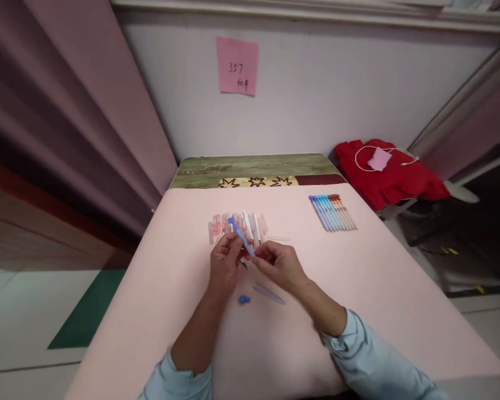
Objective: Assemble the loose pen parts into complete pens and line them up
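A blue pen [242,236] with a darker blue top is held slantwise above the table between both hands. My left hand [226,260] pinches its middle, while the fingertips of my right hand [282,265] close on its lower end. Below my hands, a small blue pen topper [244,299] and a pale grey-blue pen barrel [269,294] lie apart on the table. Behind my left hand, a dark thin tip [244,263] shows; what it belongs to is partly hidden. Just beyond my hands lies a group of pinkish and clear pen parts [216,225], partly covered by them.
At the right back of the pale pink table cover [158,311], several blue and brown-topped pens [332,213] lie in a row. A red cloth [383,178] with a white cord sits beyond the right edge. A pink note [237,66] is on the wall.
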Action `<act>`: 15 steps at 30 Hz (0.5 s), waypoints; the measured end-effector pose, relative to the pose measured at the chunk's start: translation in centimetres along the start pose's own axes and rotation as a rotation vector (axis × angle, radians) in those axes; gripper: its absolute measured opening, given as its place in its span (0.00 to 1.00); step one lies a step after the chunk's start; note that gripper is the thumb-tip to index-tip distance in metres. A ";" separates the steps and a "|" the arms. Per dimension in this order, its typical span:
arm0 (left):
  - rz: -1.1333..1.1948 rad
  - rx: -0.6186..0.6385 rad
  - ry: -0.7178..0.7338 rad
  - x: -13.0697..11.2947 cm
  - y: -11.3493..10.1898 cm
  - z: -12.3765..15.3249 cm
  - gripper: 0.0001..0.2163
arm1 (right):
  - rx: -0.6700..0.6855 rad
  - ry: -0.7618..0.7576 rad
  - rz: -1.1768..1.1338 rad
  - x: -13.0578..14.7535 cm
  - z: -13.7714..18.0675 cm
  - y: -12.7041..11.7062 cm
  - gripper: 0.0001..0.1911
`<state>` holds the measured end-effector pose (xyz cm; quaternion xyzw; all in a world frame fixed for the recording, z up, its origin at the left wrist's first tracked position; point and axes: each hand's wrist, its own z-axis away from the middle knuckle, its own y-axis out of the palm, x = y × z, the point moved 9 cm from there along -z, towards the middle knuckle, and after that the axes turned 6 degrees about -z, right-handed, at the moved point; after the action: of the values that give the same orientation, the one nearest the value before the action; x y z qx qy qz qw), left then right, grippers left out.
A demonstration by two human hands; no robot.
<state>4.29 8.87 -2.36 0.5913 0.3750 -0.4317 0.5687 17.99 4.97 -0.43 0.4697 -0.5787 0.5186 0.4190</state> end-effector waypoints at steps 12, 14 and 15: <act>0.002 -0.097 -0.009 -0.2 -1.3 -0.3 0.16 | -0.713 0.153 0.657 -1.3 -1.2 -17.6 0.10; 0.002 -0.107 -0.020 0.0 -1.5 -0.4 0.16 | -0.721 0.261 0.766 -2.5 -1.3 -19.2 0.10; 0.001 -0.109 -0.024 0.1 -1.5 -0.5 0.16 | -0.707 0.304 0.802 -3.1 -1.4 -19.6 0.10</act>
<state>2.95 9.42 -2.99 0.5545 0.3909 -0.4173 0.6047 37.78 6.31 0.74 -0.0368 -0.7839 0.4738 0.3995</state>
